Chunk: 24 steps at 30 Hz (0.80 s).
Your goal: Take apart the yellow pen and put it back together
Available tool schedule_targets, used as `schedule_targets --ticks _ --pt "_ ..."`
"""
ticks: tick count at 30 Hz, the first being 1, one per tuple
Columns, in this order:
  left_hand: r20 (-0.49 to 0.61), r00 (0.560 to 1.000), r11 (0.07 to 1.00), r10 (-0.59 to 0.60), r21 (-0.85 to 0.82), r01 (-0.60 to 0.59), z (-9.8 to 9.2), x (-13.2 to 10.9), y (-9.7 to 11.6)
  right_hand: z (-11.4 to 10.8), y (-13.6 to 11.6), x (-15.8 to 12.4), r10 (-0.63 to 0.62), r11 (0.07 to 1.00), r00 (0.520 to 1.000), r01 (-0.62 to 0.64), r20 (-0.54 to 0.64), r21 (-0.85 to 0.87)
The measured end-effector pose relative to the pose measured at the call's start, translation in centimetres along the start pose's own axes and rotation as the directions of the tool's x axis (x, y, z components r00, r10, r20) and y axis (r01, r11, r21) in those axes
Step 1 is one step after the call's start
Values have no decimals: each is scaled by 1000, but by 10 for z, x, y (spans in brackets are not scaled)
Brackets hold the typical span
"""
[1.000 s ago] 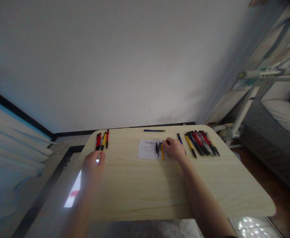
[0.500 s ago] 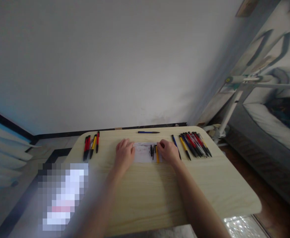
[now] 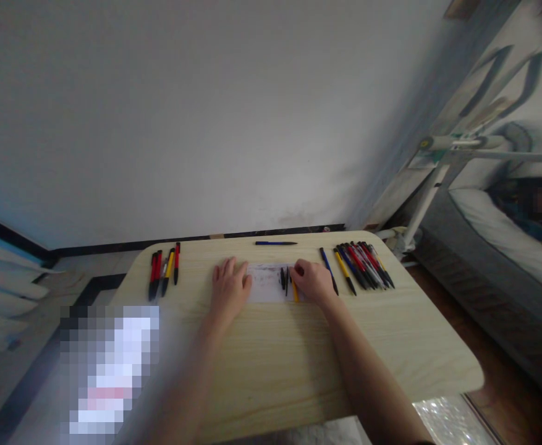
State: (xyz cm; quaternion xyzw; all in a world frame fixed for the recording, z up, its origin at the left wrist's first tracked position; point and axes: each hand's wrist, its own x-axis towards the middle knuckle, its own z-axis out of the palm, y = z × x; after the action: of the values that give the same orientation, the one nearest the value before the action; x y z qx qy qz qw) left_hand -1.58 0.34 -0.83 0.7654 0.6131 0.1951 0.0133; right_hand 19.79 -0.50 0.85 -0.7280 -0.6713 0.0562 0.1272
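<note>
A: What lies at the centre of the table [image 3: 271,371]?

B: A white paper sheet [image 3: 264,295], rectangular and flat, its upper part crossed by faint greyish scribbles. Towards its right side stand two dark, slender shapes, one thick and one thin; whether they are ink or small parts cannot be told.

A: And the yellow piece [image 3: 295,296]?

B: It is narrow and straight, deep yellow, and lies on the right part of the sheet with its lower end exposed. The right hand [image 3: 312,281] covers its upper end.

A: How are the hands held?

B: The left hand [image 3: 230,287] is palm down with fingers spread, its thumb at the sheet's left edge. The right hand is curled, fingertips at the yellow piece; whether they pinch it cannot be told.

A: What surrounds them?

B: Beyond the sheet, a blue pen [image 3: 276,243] lies crosswise near the far edge. To the left is a group of red, yellow and pale pens [image 3: 164,272] with black tips. To the right, past a single yellow pen [image 3: 345,272], lies a dense multicoloured bundle [image 3: 367,266], mostly dark-tipped.
</note>
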Motion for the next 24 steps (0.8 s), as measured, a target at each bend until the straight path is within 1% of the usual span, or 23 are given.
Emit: schedule_targets --ticks 10,19,24 --pt "-27 999 999 20 -27 -21 1 -1 -3 -1 -1 2 14 1000 999 -13 31 -28" --pt "-35 999 999 25 -42 -27 1 0 -3 2 1 1 -4 1000 1000 4 1 -19" --pt "-38 999 999 39 -20 -40 2 0 -5 3 1 1 -4 1000 1000 4 -6 -31"
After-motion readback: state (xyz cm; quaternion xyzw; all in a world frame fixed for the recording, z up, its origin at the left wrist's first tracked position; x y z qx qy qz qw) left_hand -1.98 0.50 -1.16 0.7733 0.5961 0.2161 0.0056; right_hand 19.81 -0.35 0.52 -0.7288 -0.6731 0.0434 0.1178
